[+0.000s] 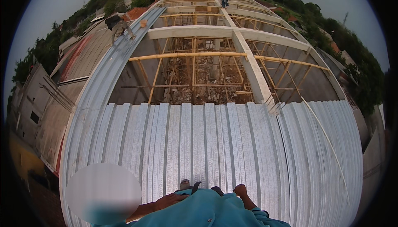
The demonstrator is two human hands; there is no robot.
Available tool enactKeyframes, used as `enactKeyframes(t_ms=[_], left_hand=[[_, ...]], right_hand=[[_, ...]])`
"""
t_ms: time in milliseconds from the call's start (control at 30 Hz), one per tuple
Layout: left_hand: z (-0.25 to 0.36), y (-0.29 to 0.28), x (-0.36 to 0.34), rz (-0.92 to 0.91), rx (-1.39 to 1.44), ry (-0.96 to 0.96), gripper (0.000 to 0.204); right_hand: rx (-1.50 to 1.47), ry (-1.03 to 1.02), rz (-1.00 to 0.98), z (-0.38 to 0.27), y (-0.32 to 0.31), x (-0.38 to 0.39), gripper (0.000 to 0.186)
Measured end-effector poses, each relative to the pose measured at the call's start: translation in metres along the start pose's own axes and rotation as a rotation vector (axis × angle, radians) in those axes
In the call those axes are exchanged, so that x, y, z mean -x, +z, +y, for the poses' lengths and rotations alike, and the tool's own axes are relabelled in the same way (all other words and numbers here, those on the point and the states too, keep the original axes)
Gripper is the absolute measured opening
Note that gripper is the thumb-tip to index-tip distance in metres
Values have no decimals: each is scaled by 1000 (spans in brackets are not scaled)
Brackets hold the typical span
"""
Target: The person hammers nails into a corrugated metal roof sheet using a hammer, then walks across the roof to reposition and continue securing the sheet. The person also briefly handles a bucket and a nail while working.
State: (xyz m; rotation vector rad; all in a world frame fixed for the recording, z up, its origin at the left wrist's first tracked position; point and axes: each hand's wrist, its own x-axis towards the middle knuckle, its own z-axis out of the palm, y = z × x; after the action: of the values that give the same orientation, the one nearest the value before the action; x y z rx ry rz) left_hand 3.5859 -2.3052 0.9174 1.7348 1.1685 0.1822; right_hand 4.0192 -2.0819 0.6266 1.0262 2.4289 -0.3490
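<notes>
1 orange bucket [143, 23] on metal sheets [186, 140], contents unclear; L hand [167, 201] flat, R hand [240, 191] fisted.

I see a teal-blue shirt [207, 208] beside the fingers [176, 198] of the left hand [166, 201]. Ahead of them, I get silvery-grey corrugated metal decking [215, 136], striped lengthwise by darker grooves and faintly mottled. Farther beyond the fingers, I make out yellow-tan bamboo poles [188, 55], pale cream-grey concrete beams [195, 31] and reddish-brown rubble [207, 96]; far left of them, a red-streaked, brownish roof [89, 55].
</notes>
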Motion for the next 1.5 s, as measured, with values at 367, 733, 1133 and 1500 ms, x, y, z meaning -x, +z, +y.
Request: enactKeyframes(t_ms=[367,733,1133,1500], left_hand=[[0,-5,-2,-48,72,-73,64],[-16,16,9,252,-119,257,69],[-3,3,9,323,-113,334,67],[-13,13,2,277,-185,249,64]], right_hand=[[-254,103,26,-1,-8,-6,20],[-61,-58,143,10,2,-18,15],[-902,-91,118,39,23,-44,18],[-41,-217,-81,37,1,-44,23]])
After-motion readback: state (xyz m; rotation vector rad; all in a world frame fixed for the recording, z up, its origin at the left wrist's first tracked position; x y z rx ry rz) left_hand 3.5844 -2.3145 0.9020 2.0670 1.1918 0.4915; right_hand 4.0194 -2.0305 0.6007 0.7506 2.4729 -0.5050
